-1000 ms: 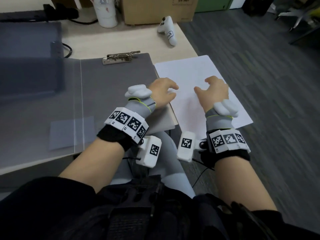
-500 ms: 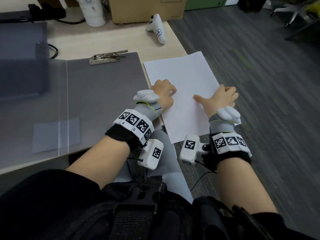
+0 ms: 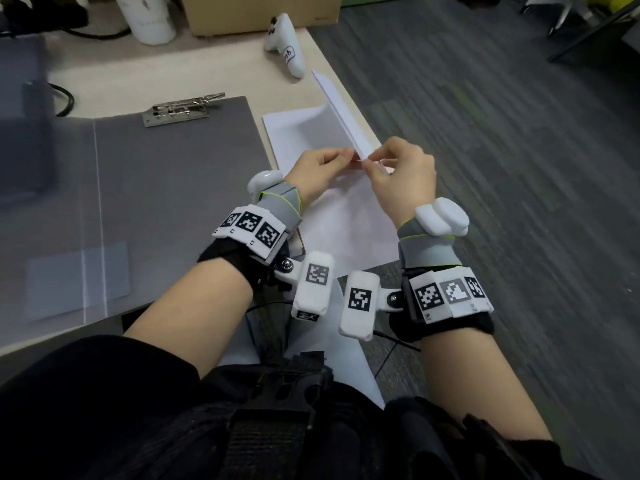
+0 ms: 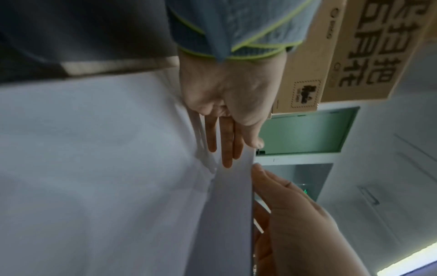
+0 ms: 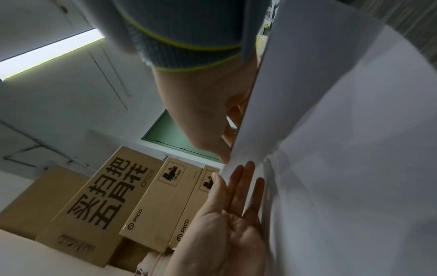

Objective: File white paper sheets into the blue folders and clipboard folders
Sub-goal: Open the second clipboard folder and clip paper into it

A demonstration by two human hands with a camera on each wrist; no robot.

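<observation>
Here two hands (image 3: 360, 168) pinch lifted paper sheets (image 3: 341, 117); one open clipboard folder (image 3: 166, 202) beside.

white paper (image 3: 349, 216), grey clipboard folder (image 3: 173, 174) (silver clip (image 3: 183, 110))

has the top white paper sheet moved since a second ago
Yes. The top white paper sheet lay flat on the stack beside the grey clipboard folder; now its right side is raised, pinched by both hands.

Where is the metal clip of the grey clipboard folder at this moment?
In the head view, the metal clip sits at the far edge of the open clipboard folder, left of the white paper sheets and both hands.
</observation>
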